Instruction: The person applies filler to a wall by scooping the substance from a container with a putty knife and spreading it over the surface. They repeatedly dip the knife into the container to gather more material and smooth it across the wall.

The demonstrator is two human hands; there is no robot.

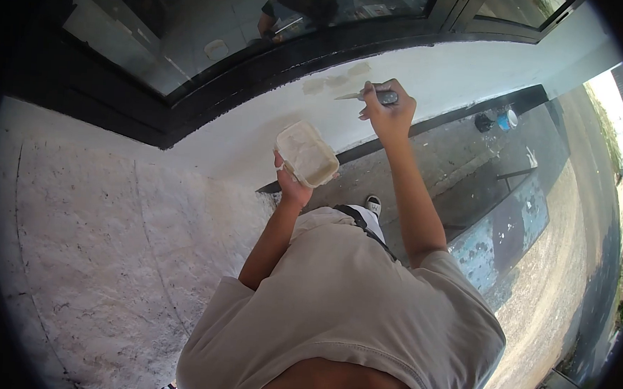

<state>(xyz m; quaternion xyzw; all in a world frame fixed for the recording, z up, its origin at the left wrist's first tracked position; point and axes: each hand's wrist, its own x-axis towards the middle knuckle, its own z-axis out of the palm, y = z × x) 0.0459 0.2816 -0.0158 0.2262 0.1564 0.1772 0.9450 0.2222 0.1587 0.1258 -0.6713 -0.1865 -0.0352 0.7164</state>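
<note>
My left hand (291, 183) grips a flat rectangular board (306, 154) loaded with pale putty, held up in front of the wall. My right hand (386, 110) is closed around the dark handle of a putty knife (362, 96); its thin blade points left and lies against the white wall (430, 74). Just left of the blade are a few fresh greyish putty patches (335, 81) on the wall.
Above the white wall strip runs a black window frame (262, 65) with glass showing a reflection. A rough pale wall (98, 240) fills the left. Below lie a grey floor, my shoe (373, 205), small containers (495, 122) and a dark bench-like frame (517, 173).
</note>
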